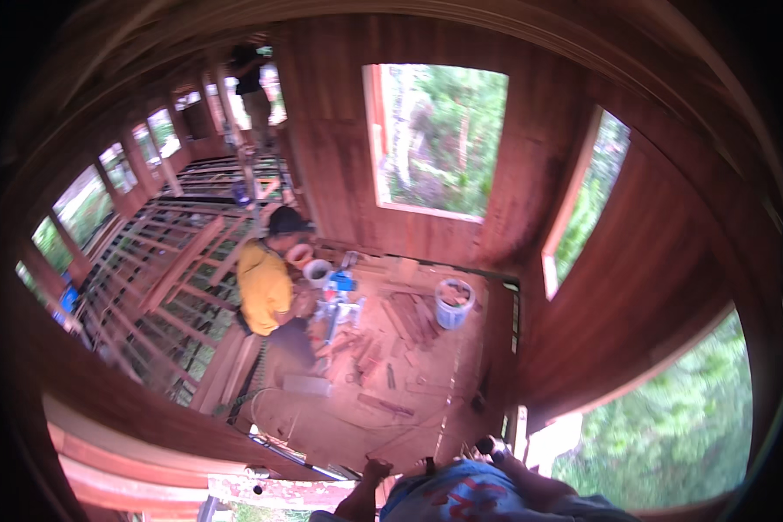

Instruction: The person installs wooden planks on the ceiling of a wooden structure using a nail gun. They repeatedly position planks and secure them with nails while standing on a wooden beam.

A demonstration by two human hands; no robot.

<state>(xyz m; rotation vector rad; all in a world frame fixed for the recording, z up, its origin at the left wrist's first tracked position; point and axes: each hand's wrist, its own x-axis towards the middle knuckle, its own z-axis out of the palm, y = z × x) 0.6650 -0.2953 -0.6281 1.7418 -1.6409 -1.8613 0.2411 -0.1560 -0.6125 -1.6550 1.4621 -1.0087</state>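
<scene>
Low in the picture, in front of my blue shirt with red print, my left hand [377,471] is closed, and what it grips, if anything, is too small to make out. To its right, my right hand [476,454] is closed beside a small dark object [493,445] with a pale round end, whose kind I cannot tell. Beyond both hands spreads a reddish wooden floor [426,374]. A short plank [384,405] lies on it, with several loose wood offcuts [365,352] farther off.
A co-worker in a yellow shirt [265,283] crouches at the left, near a white bucket [317,272]. A clear bucket [453,304] of wood scraps stands at the right. Open floor joists [170,252] fill the left side. Another person [254,91] stands far back. Window openings [444,139] pierce the wooden walls.
</scene>
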